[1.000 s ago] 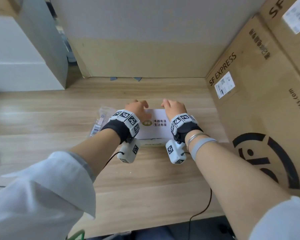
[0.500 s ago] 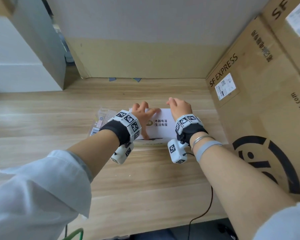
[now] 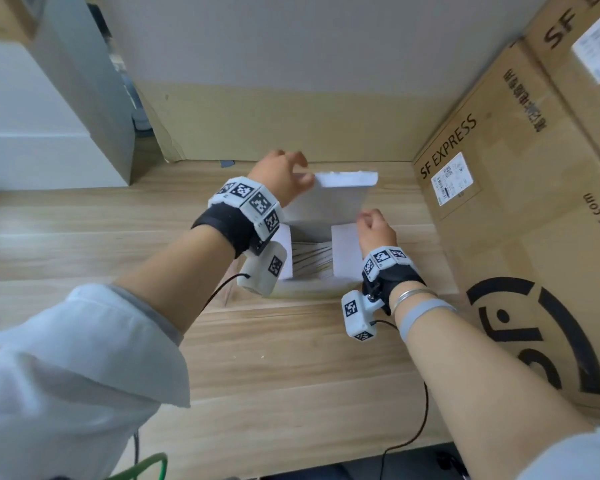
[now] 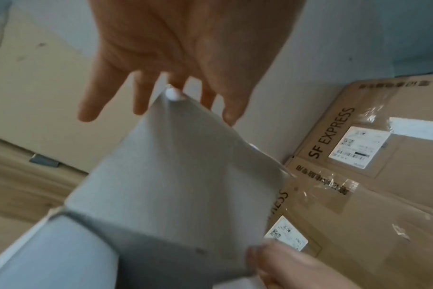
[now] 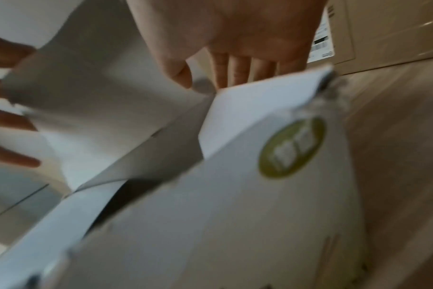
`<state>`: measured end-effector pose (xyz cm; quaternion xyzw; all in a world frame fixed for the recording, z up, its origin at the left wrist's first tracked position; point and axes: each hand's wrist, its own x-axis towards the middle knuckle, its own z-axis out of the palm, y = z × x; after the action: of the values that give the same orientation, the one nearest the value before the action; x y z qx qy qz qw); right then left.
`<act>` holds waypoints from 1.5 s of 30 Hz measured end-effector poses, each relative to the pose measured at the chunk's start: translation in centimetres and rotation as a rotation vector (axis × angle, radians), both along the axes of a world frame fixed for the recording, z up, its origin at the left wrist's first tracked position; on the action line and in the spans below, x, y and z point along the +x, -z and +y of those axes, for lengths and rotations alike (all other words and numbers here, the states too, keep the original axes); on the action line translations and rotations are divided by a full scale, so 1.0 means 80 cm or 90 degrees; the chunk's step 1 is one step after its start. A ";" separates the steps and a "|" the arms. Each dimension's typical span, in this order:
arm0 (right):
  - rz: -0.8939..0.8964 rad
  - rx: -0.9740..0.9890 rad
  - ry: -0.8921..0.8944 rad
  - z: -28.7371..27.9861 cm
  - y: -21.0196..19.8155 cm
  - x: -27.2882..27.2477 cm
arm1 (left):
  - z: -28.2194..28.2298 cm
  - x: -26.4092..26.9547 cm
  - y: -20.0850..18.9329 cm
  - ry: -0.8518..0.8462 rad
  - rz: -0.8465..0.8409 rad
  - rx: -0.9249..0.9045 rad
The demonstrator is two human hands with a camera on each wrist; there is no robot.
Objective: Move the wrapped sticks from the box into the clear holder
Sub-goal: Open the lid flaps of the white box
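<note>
Since the frame 0.5 s ago, the lid (image 3: 329, 202) of the white box (image 3: 312, 289) has gone from lying shut under both hands to standing raised, hinged at the far side. Left hand (image 3: 281, 176) pinches the lid's upper left corner between thumb and fingers, while right hand (image 3: 376, 226) grips the right edge with fingers curled at the side flap (image 3: 345, 256). Wrapped sticks (image 3: 310, 263) lie inside the open box on the wooden table (image 3: 291, 375), beside the large brown cartons (image 3: 520, 216) at right; 2 side flaps stand up.
</note>
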<state>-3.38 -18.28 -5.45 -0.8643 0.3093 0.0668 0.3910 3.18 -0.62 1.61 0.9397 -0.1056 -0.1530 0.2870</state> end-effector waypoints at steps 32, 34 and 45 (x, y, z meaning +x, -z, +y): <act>0.249 -0.218 -0.143 -0.011 -0.006 -0.008 | 0.012 -0.047 0.086 -0.112 0.133 0.096; 0.240 -0.215 -0.162 -0.012 -0.012 -0.008 | 0.004 -0.047 0.087 -0.099 0.179 0.069; -0.029 -0.198 -0.144 0.081 -0.032 0.002 | 0.035 -0.023 0.079 -0.146 0.211 -0.030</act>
<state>-3.22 -11.77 -2.88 -0.9449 0.2078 0.0419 0.2494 1.31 2.22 -4.71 0.9005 0.0476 -0.2693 0.3380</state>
